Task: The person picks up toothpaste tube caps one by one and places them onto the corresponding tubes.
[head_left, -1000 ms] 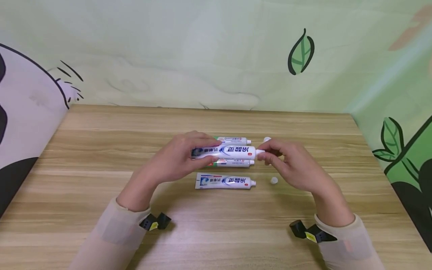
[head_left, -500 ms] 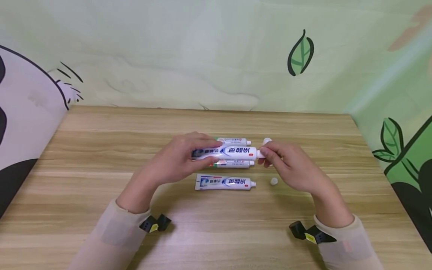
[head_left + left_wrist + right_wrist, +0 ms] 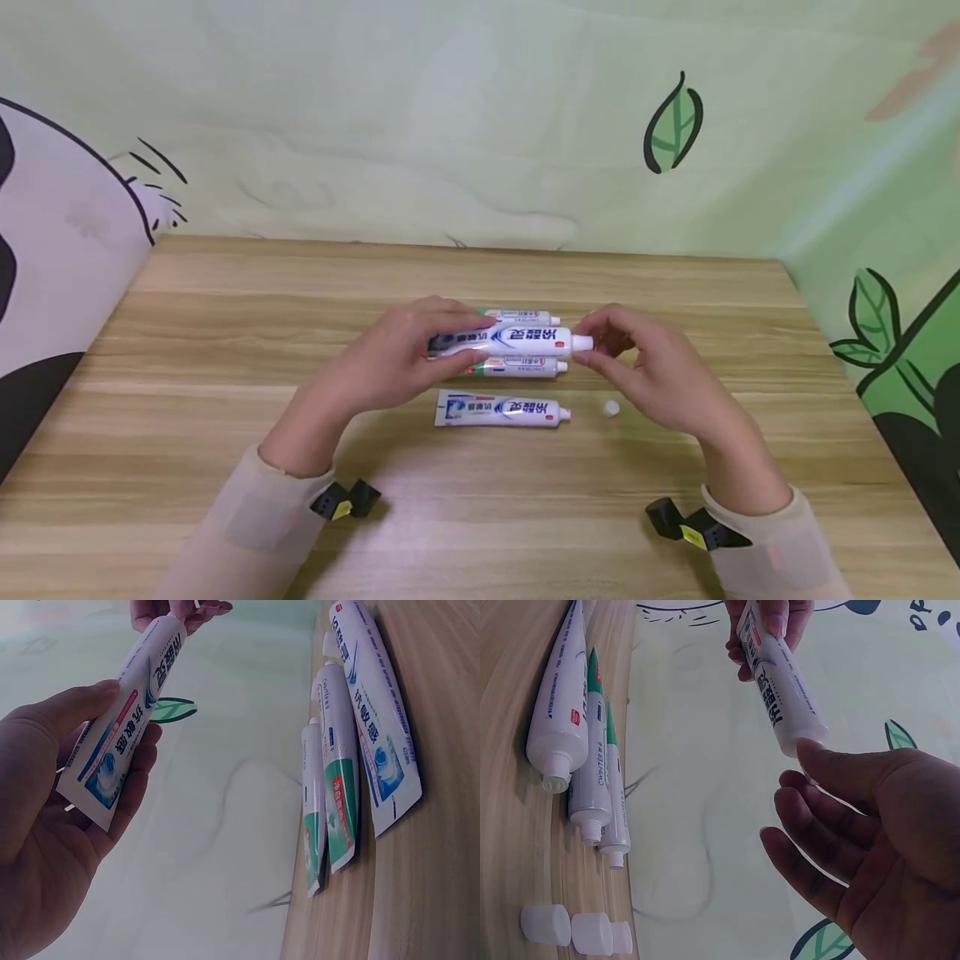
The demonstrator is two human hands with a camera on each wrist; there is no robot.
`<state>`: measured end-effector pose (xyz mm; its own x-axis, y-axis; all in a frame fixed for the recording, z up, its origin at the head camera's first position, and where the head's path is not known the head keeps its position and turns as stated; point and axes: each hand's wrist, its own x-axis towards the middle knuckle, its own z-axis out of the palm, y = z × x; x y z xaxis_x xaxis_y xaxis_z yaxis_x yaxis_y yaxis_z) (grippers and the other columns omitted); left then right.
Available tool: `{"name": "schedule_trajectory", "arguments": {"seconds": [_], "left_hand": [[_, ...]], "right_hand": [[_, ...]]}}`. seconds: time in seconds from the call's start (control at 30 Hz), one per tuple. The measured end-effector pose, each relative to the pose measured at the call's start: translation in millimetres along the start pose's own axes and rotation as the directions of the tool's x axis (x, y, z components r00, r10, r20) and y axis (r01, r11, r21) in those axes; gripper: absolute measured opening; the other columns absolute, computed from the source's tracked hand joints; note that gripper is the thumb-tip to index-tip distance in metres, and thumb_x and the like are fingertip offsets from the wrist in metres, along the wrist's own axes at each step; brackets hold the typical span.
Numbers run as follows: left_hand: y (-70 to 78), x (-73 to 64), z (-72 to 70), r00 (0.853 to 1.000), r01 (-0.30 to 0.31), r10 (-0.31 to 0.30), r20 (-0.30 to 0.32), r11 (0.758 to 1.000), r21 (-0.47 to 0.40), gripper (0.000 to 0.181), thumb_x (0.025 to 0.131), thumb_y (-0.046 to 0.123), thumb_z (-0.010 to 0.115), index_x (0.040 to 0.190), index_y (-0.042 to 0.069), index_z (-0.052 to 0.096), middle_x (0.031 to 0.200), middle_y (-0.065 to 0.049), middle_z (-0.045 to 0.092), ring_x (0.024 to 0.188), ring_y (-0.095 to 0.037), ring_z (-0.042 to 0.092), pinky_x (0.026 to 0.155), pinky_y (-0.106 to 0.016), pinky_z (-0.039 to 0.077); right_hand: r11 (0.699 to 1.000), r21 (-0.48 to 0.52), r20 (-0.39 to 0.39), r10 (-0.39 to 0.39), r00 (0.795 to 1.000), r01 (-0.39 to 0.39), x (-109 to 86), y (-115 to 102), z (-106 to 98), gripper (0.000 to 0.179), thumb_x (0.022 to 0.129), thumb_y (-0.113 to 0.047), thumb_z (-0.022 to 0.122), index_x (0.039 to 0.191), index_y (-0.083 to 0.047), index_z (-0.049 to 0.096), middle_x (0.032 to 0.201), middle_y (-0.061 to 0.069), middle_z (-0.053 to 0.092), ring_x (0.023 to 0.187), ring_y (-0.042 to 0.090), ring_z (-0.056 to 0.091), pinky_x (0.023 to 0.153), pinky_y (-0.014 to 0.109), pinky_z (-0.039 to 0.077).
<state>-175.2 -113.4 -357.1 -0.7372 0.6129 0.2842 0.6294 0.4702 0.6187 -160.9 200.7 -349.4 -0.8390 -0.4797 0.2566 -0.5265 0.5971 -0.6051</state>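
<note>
My left hand [image 3: 401,354] grips a white-and-blue toothpaste tube [image 3: 517,341] by its body, above the table, its nozzle end to the right. My right hand [image 3: 652,371] has thumb and forefinger around the white cap [image 3: 582,342] at that end, its other fingers loosely bent. In the right wrist view, the right thumb hides most of the cap. Beneath the held tube lie two green-and-white toothpaste tubes [image 3: 339,765], uncapped. Nearer the person is another white-and-blue tube [image 3: 502,409], its nozzle bare.
A loose white cap [image 3: 611,408] stands on the wooden table [image 3: 465,517]. The right wrist view shows two more, a middle cap [image 3: 591,934] and a partly hidden cap [image 3: 621,937]. A printed backdrop [image 3: 375,125] rises behind the table.
The right fingers have shifted their hold around the cap, which shows more fully between them now. The left hand keeps the tube in nearly the same place.
</note>
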Motion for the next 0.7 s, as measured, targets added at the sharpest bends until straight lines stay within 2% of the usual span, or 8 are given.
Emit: {"name": "schedule_trajectory", "arguments": {"seconds": [0.27,0.53,0.7], "left_hand": [[-1.3,-0.5,4.4,1.000,0.005,-0.005,0.010,1.000,0.002,0.039,0.098,0.025,0.074,0.135,0.013,0.070,0.129,-0.008,0.071,0.113,-0.018,0.068,0.091,-0.036,0.057],[-1.7,0.0,3.3,1.000,-0.017,0.017,0.000,1.000,0.000,0.039,0.097,0.025,0.075,0.134,0.014,0.071,0.128,-0.007,0.072,0.107,-0.016,0.067,0.086,-0.035,0.057],[-1.1,-0.1,2.0,1.000,-0.022,0.022,-0.004,1.000,-0.008,0.040,0.096,0.024,0.076,0.134,0.013,0.071,0.128,-0.007,0.071,0.108,-0.017,0.068,0.088,-0.036,0.057]], "right_hand": [[0.999,0.021,0.048,0.035,0.998,-0.037,-2.3,0.4,1.7,0.011,0.098,-0.009,0.071,0.109,-0.010,0.073,0.095,-0.003,0.075,0.085,0.013,0.068,0.075,0.028,0.057],[1.000,-0.002,0.061,0.021,0.998,-0.021,-1.7,-0.1,1.0,0.009,0.102,-0.010,0.065,0.109,-0.009,0.072,0.087,-0.004,0.070,0.081,0.013,0.066,0.073,0.030,0.055],[1.000,-0.018,0.066,0.023,0.998,-0.021,-1.0,-1.8,0.1,0.009,0.103,-0.011,0.064,0.109,-0.009,0.070,0.086,-0.004,0.068,0.081,0.012,0.064,0.073,0.028,0.055]]}}
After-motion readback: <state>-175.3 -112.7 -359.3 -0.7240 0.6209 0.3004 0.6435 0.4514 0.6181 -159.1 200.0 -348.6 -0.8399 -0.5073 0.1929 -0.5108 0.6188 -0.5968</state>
